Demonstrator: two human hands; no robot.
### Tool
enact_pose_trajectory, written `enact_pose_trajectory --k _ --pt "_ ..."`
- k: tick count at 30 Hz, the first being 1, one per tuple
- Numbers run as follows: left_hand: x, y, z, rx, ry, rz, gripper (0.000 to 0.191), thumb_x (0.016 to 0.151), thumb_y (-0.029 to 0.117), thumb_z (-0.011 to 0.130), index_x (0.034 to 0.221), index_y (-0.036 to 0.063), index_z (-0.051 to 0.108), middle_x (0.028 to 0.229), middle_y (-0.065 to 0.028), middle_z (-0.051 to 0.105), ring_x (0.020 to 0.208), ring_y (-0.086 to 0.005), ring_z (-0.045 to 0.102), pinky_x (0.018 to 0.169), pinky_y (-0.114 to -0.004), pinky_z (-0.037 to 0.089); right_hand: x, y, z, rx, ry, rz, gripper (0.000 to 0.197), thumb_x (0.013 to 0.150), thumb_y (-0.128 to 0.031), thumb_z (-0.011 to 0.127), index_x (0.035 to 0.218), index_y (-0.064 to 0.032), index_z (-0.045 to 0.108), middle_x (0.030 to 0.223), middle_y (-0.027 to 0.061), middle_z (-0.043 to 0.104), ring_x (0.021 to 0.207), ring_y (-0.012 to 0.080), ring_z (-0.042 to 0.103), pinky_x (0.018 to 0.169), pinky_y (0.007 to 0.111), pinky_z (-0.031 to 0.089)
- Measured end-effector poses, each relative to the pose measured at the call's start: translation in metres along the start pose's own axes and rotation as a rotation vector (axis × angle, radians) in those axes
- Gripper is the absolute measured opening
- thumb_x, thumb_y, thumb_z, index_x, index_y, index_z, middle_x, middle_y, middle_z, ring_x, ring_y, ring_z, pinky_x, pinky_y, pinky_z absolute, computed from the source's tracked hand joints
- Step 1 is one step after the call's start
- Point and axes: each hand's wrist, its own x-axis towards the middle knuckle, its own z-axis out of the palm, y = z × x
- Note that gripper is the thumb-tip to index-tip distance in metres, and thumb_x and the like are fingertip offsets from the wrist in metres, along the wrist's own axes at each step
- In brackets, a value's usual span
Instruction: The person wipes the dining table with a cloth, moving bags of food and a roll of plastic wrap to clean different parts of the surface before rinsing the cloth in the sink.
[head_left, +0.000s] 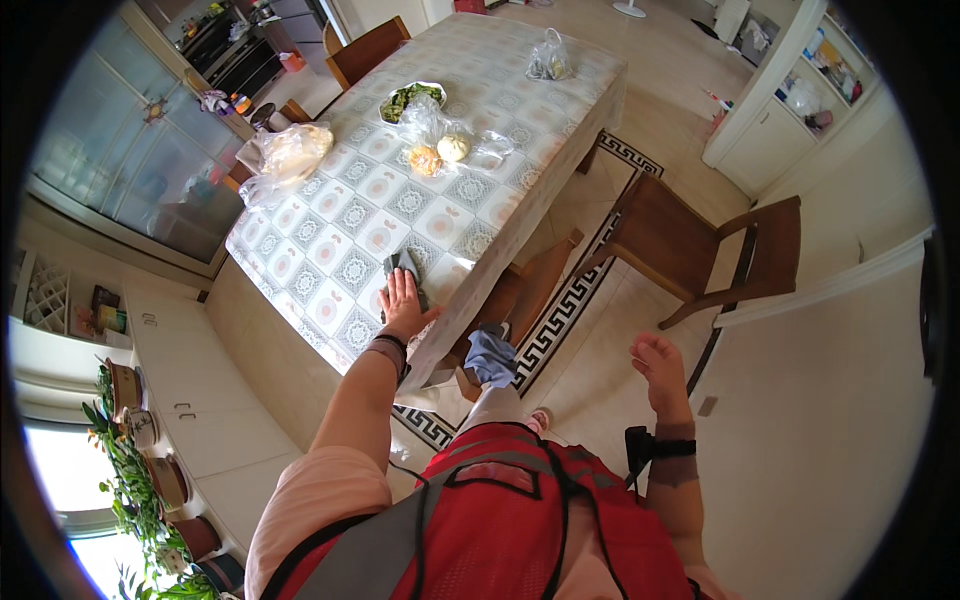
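Note:
My left hand (403, 304) lies on the near end of the table, pressing a dark grey cloth (405, 264) against the patterned tablecloth (330, 247). Part of the cloth is hidden under the palm and fingers. Out to the right of my body, my right hand (661, 371) hangs in the air with its fingers loosely bent and nothing in it. Farther up the table are a round pale bun (453, 148) and an orange-brown food item (425, 160) with clear plastic bags. Behind them sits a plate of green vegetables (411, 97).
A larger plastic bag of food (294, 154) lies at the table's left edge, and a tied bag (553, 60) stands at the far right corner. One wooden chair (667, 225) is pulled out on the right. Potted plants (169, 480) line the left cabinets (217, 405).

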Motion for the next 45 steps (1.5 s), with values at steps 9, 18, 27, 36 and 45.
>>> enact_pose_trajectory --k 9,18,27,36,45 --pt "0.063 0.055 0.002 -0.197 0.03 -0.232 0.095 0.091 0.069 0.032 0.152 -0.0007 0.009 0.16 -0.0187 0.002 0.148 -0.0346 -0.004 0.115 -0.057 -0.004 0.088 -0.046 -0.004 -0.017 -0.161 -0.01 0.021 0.091 -0.021 0.064 0.108 -0.0072 0.063 0.097 -0.0009 0.062 0.089 0.01 0.059 0.08 0.025 0.047" --pt "0.154 0.118 -0.024 -0.193 0.088 -0.303 0.099 0.09 0.07 0.034 0.15 -0.0059 0.012 0.158 -0.0234 0.005 0.148 -0.0372 -0.002 0.116 -0.056 -0.001 0.183 -0.138 0.014 -0.147 -0.167 -0.012 0.026 0.092 -0.022 0.062 0.111 -0.0039 0.062 0.099 0.0012 0.063 0.092 0.0114 0.06 0.082 0.025 0.047" --pt "0.175 0.135 -0.031 -0.134 0.182 -0.366 0.095 0.09 0.068 0.036 0.15 -0.0043 0.017 0.159 -0.0207 0.011 0.148 -0.0353 0.004 0.118 -0.051 0.002 0.258 -0.177 0.078 -0.244 -0.389 0.036 0.028 0.092 -0.02 0.062 0.115 -0.0033 0.061 0.105 0.0036 0.063 0.096 0.0135 0.061 0.085 0.027 0.048" --pt "0.17 0.135 -0.039 -0.112 0.234 -0.391 0.093 0.09 0.062 0.045 0.149 -0.0035 0.019 0.158 -0.0188 0.016 0.148 -0.032 0.007 0.119 -0.047 0.004 0.36 -0.184 0.202 -0.461 -0.653 0.056 0.044 0.087 -0.018 0.068 0.125 -0.0004 0.054 0.12 0.0118 0.059 0.102 0.018 0.058 0.085 0.028 0.047" --pt "0.188 0.182 -0.037 -0.152 0.21 -0.735 0.091 0.089 0.063 0.042 0.15 -0.0009 0.02 0.158 -0.0181 0.016 0.148 -0.0317 0.007 0.119 -0.047 0.004 0.45 -0.128 0.353 -0.903 -0.827 -0.424 0.084 0.071 -0.022 0.079 0.141 -0.0022 0.037 0.13 0.027 0.044 0.12 0.0377 0.046 0.1 0.042 0.043"
